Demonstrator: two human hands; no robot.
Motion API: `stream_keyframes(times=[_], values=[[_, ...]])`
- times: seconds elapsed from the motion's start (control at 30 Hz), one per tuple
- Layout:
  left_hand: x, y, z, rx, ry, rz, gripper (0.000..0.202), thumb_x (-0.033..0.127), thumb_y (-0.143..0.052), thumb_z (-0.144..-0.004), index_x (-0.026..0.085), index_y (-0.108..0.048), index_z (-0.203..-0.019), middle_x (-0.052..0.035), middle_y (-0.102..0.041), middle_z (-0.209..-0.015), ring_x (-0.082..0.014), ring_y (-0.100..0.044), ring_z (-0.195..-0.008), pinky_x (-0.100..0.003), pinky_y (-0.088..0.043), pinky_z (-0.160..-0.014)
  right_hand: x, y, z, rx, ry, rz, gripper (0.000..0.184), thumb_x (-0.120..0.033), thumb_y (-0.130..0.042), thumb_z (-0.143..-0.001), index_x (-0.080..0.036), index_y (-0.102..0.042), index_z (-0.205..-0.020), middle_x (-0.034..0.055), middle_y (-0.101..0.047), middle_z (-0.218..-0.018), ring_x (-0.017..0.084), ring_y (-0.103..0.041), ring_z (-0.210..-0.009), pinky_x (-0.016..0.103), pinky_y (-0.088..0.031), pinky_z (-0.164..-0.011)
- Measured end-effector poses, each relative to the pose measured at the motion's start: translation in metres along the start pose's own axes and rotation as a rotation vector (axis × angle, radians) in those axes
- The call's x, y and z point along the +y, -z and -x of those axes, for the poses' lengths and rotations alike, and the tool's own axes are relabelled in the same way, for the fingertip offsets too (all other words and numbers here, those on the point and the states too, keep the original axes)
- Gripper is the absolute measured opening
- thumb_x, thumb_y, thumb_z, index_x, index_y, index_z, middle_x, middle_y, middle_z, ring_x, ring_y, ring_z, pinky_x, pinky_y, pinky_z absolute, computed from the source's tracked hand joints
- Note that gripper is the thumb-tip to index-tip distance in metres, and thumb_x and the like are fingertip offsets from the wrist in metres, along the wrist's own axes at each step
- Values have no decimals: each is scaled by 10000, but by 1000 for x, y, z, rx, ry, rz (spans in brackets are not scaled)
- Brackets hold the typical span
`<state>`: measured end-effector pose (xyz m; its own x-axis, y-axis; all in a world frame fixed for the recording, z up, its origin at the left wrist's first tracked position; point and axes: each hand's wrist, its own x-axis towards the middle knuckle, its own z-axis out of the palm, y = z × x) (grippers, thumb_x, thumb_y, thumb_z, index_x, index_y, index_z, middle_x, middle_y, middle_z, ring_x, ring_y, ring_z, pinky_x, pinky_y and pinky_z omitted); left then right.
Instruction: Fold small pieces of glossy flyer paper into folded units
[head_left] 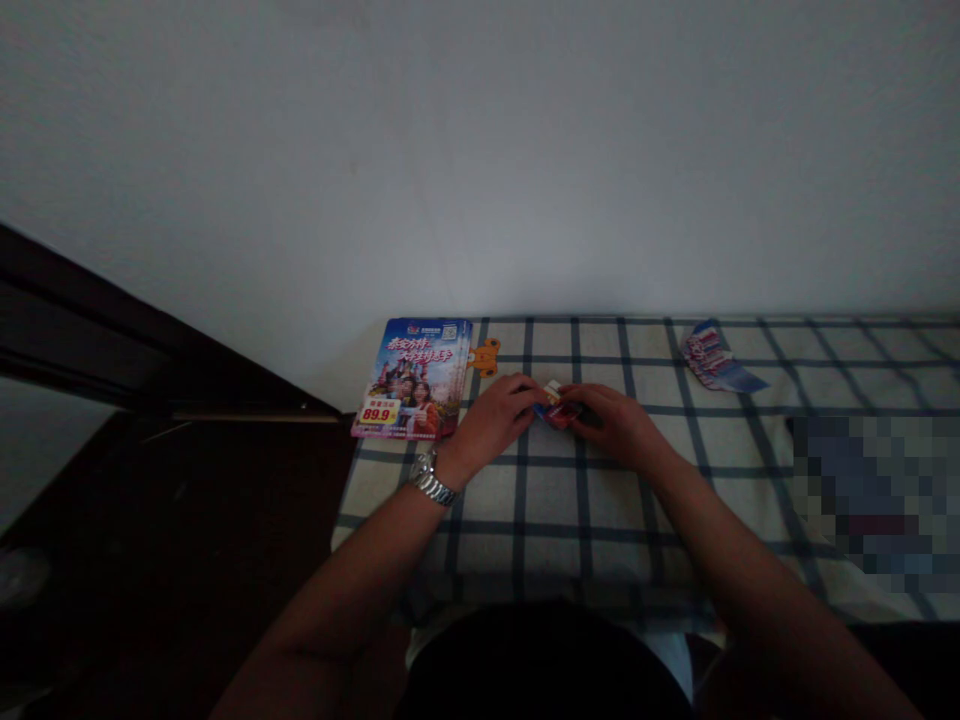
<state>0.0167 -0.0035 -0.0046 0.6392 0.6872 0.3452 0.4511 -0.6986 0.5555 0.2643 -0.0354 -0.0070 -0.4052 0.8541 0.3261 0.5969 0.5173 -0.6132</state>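
Both my hands meet over the checked cloth near its middle. My left hand, with a metal watch on the wrist, has its fingers curled round one end of a small folded piece of coloured paper. My right hand pinches the other end of the same red, white and blue piece. The paper lies low, at or just above the cloth.
A stack of colourful leaflets lies at the cloth's far left corner, with a small orange object beside it. More folded paper pieces lie at the far right. A white wall rises behind; dark floor and a dark frame are left.
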Motion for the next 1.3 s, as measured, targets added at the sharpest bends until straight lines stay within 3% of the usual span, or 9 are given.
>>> stream_keyframes(times=[0.2,0.5,0.67,1.0,1.13,1.3], values=[[8,6,0,-62,-12,-98,420,72,-642,-862,252,-666,-1240,-68,-635,-1240,-260,-585,-1163,-442,-509,-1024,0,3,0,-30,87,-2,195,-341,-723,-940,-300,-755,-1128,79,-754,-1238,297,-678,-1233,497,-549,-1067],[11,13,0,-86,-47,-155,352,176,-693,-871,237,-676,-1217,-75,-627,-1220,-278,-566,-1163,-466,-482,-1048,4,1,0,4,128,37,215,-395,-732,-937,-296,-811,-1110,107,-750,-1220,301,-704,-1125,502,-582,-985],[11,15,0,-93,-56,-178,375,219,-704,-895,256,-665,-1266,-77,-627,-1225,-277,-573,-1151,-464,-481,-1036,8,-2,1,0,98,16,189,-425,-721,-939,-306,-835,-1033,96,-773,-1091,274,-730,-997,459,-612,-889],[8,11,-1,-99,-39,-169,276,332,-694,-954,249,-701,-1217,-73,-665,-1157,-257,-601,-1080,-427,-484,-968,8,4,2,-81,63,42,176,-344,-651,-983,-282,-782,-1084,87,-761,-1094,264,-720,-1003,429,-586,-906],[3,6,-1,-65,-9,-175,220,336,-653,-988,227,-713,-1169,-72,-685,-1110,-245,-619,-1036,-413,-482,-943,8,3,0,-57,52,7,159,-318,-621,-994,-256,-764,-1027,96,-753,-1086,269,-712,-1005,441,-573,-916],[0,3,-1,-18,18,-157,158,327,-642,-997,225,-733,-1077,-64,-692,-1046,-230,-631,-1003,-384,-485,-912,3,2,-3,-25,-53,14,167,-329,-588,-1007,-240,-729,-1009,83,-746,-980,254,-699,-886,400,-553,-801]])
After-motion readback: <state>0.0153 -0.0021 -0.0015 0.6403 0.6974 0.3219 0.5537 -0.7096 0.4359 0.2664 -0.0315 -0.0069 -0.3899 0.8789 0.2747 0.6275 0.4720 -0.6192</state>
